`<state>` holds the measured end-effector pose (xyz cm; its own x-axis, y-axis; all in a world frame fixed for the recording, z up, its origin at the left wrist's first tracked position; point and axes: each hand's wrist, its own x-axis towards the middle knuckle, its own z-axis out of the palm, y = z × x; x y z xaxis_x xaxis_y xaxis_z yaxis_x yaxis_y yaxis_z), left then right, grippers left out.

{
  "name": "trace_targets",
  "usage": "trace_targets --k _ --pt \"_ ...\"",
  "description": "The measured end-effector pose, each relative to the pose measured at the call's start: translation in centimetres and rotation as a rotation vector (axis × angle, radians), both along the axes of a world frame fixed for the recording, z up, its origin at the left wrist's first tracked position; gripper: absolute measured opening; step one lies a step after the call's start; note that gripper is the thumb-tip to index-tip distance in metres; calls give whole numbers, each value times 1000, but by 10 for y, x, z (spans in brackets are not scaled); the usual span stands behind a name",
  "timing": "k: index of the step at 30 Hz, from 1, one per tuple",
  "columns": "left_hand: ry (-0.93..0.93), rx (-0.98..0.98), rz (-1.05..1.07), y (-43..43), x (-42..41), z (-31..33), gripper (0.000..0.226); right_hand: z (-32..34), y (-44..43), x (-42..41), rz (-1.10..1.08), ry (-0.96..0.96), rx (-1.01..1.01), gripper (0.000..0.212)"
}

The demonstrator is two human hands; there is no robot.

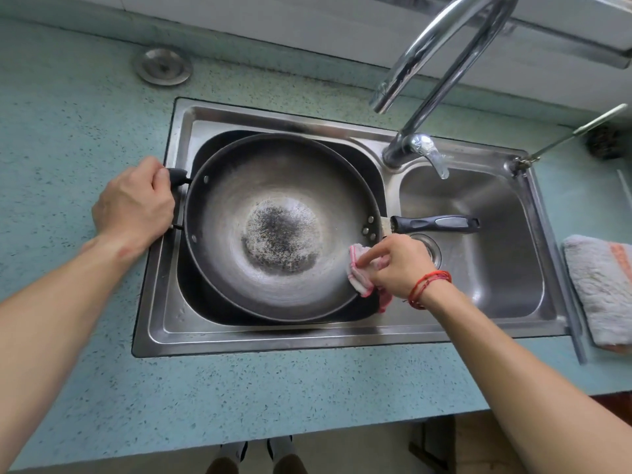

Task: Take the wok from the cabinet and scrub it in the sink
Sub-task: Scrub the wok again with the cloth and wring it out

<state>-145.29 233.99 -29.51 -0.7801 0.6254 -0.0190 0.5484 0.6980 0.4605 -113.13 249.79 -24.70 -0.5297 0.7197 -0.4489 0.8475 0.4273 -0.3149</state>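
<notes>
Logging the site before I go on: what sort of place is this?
Most likely a home kitchen: a steel double sink set in a speckled blue counter, a curved tap above, and a wok in one basin.

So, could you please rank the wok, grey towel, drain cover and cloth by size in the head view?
1. wok
2. grey towel, partly cut off
3. drain cover and cloth: look alike, cloth half hidden

Speckled teal countertop (85,124) w/ white wall (307,22) behind
</notes>
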Motion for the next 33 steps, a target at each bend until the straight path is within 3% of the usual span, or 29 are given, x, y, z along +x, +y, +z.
trace_targets --k 3,6,10,19,24,33 --pt "9 5 -15 0 -2 0 28 -7 10 -3 -199 118 -85 14" --pt "12 6 -24 0 -2 0 27 -21 27 -13 -243 168 156 12" --pt "28 16 -34 0 -3 -2 27 -22 36 -35 -191 130 297 21" --pt "74 34 -71 -1 -6 -6 26 -41 72 -91 -77 285 519 17" --pt "74 6 -65 -1 -6 -7 27 -44 83 -141 -76 427 532 9" --pt "73 3 -65 -2 -7 -8 25 -51 58 -224 22 587 400 21"
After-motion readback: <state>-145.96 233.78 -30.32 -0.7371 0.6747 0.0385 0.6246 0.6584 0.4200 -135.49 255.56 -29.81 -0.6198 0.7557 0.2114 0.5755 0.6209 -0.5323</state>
